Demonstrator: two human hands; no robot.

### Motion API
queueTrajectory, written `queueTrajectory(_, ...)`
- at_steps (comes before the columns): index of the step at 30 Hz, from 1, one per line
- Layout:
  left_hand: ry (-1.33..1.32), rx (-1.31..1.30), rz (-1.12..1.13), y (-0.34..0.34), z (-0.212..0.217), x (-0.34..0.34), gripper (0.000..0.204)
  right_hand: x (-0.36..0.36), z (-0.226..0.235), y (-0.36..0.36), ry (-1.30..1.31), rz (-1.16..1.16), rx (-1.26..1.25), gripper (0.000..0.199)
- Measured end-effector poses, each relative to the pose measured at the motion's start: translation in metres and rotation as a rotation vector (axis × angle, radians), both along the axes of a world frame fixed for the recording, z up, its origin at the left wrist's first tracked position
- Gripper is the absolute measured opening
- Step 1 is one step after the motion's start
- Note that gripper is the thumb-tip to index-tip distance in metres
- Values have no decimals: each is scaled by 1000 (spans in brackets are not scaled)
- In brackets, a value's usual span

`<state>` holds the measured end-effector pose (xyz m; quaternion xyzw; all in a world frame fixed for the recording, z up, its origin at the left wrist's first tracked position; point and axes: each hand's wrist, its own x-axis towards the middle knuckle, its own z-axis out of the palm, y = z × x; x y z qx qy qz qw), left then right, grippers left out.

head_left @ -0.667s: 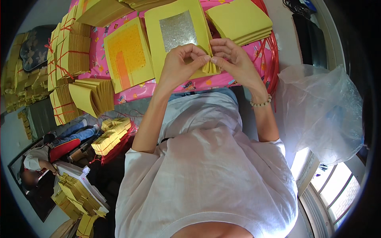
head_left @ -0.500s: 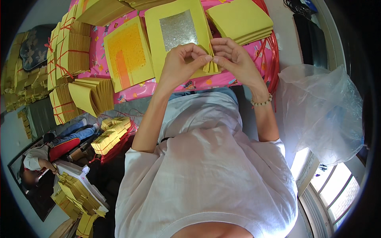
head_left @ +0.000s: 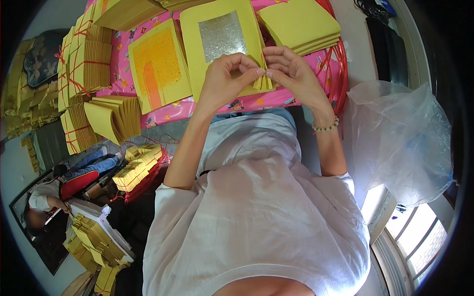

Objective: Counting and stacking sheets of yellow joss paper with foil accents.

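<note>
A pink patterned tabletop [head_left: 118, 64] fills the far side, crowded with yellow paper. Both hands meet over its near edge: the left hand [head_left: 228, 78] and right hand [head_left: 291, 74] are closed, fingertips pinching a small folded yellow paper [head_left: 264, 79] held upright between them. Just beyond lies a yellow sheet with a silver square [head_left: 224, 34]; left of it, a sheet with an orange square [head_left: 158, 64]. A paper stack [head_left: 301, 24] sits far right, a clear plastic bag [head_left: 400, 143] hangs at right.
</note>
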<state>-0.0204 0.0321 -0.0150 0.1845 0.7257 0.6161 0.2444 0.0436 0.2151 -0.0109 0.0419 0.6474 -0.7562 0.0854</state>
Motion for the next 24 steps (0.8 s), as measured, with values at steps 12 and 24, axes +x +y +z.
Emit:
queueTrajectory(12,128,-8,7,-1,-7,-3,18,-30,-9,-5,66,-116,334,37)
queueTrajectory(24,862,-163,847,-29,4,-16,31,-21,-4,-15,294,-219,293,11)
